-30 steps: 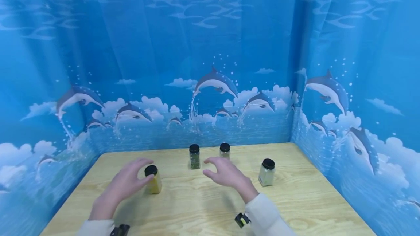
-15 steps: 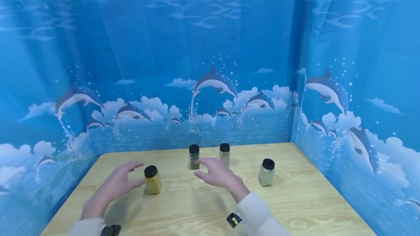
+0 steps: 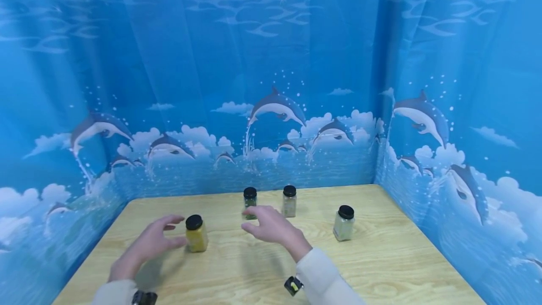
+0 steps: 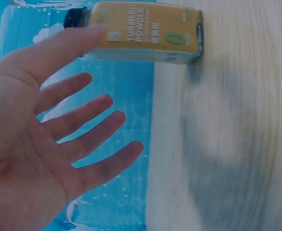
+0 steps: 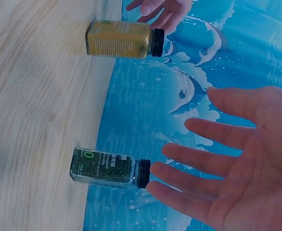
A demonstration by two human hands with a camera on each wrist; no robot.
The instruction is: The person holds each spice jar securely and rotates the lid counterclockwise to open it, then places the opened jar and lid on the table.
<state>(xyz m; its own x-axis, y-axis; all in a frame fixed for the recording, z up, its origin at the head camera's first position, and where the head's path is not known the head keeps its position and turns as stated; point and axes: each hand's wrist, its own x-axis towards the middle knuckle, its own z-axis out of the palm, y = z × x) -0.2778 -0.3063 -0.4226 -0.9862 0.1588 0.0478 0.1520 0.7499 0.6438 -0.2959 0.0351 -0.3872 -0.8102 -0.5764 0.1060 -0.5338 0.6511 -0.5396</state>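
A turmeric powder jar [image 3: 197, 238], yellow with a black lid, stands upright on the table at the left. My left hand [image 3: 149, 245] hovers just left of it, fingers spread and nothing held; the left wrist view shows the thumb in front of the jar [image 4: 145, 31], contact unclear. Right of the middle, my right hand [image 3: 271, 227] hangs over the table with relaxed fingers, holding nothing. Behind it, partly hidden in the head view, stands a chopped parsley jar [image 3: 250, 197]. In the right wrist view that parsley jar [image 5: 104, 166] stands beyond the fingertips.
A black-lidded jar with pale contents [image 3: 290, 204] stands at the back, right of the parsley. Another pale jar [image 3: 344, 225] is farther right. The wooden table [image 3: 381, 267] meets a blue dolphin-print curtain [image 3: 237, 168] at its back and sides.
My right hand has moved left, now partly covering the parsley jar and uncovering the pale jar behind. My left hand has drawn back left from around the turmeric jar. The jars stay put.
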